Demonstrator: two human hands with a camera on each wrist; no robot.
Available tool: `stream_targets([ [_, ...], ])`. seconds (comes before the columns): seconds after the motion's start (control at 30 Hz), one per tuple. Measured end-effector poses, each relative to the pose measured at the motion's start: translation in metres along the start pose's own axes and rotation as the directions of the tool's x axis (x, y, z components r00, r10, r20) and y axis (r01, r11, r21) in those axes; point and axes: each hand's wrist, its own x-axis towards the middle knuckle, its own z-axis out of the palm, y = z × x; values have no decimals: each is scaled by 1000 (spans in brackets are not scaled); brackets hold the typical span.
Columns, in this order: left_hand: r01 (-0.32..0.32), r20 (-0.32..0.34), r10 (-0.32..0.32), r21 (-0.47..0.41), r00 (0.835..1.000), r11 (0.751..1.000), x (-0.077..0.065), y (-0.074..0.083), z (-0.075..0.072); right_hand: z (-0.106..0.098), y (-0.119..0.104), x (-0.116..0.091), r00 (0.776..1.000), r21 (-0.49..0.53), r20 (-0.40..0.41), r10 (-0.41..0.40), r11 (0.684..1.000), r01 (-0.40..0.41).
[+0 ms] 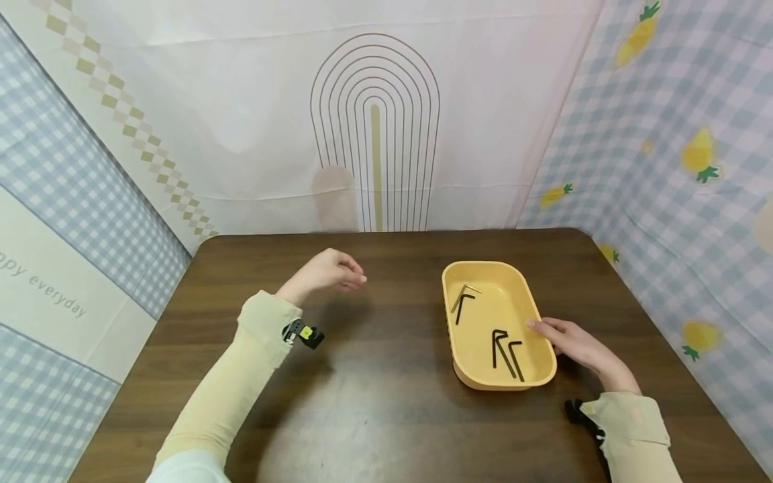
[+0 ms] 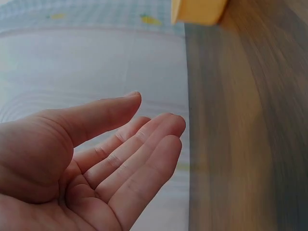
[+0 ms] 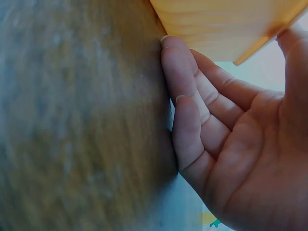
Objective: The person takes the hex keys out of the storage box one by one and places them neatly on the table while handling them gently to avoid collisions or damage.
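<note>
A cloth-screened corner, kind of room unclear: wood-grain table (image 1: pixel 386 416), printed hangings (image 1: pixel 253 107) on three sides

Head view: the yellow, round-cornered plastic tray (image 1: pixel 501 302) hides part of your right hand (image 1: pixel 582 345); left edge clips the grey printed lettering (image 1: pixel 42 285). Left wrist: top edge cuts off your tray. Right wrist: brown wood-grain surface (image 3: pixel 82 120) blurred.

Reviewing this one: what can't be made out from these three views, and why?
Any markings on the L-shaped keys: too small in the head view.
Underside of the yellow tray: hidden by its floor in the head view.
Start of the cloth lettering: cut off by the head view's left edge.
Near edge of the table: cut off by the head view's bottom.
</note>
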Motion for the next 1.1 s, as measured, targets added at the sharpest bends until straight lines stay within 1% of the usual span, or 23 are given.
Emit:
stream_targets([
  [0.17, -19, 31, 20, -42, 999, 999, 17, 19, 27, 0, 2, 0, 1000, -3, 14, 8, 1000, -8],
  [0.27, -43, 55, 47, -71, 997, 997, 29, 31, 42, -1, 3, -1, 1000, -5, 6, 17, 1000, -17],
  [0.4, -90, 96, 101, -112, 990, 990, 44, 48, 59, 0, 4, -2, 1000, -6, 3, 9, 1000, -9],
  [0.57, -127, 127, 143, -126, 982, 984, 55, 62, 72, 1, 4, 0, 1000, 0, 0, 1, 1000, -1],
  [0.73, -137, 141, 155, -127, 978, 982, 63, 72, 83, 1, 4, 0, 1000, -5, -5, -1, 1000, 1],
  [0.9, -155, 166, 174, -118, 971, 981, 72, 82, 98, 2, 3, -1, 1000, -17, -11, 8, 1000, -8],
  [0.97, -156, 175, 174, -113, 969, 981, 76, 84, 104, 3, 2, -1, 1000, -17, -10, 19, 1000, -19],
  [1.1, -152, 174, 163, -74, 971, 986, 86, 91, 116, 2, 1, -1, 1000, -10, -3, 22, 1000, -22],
])
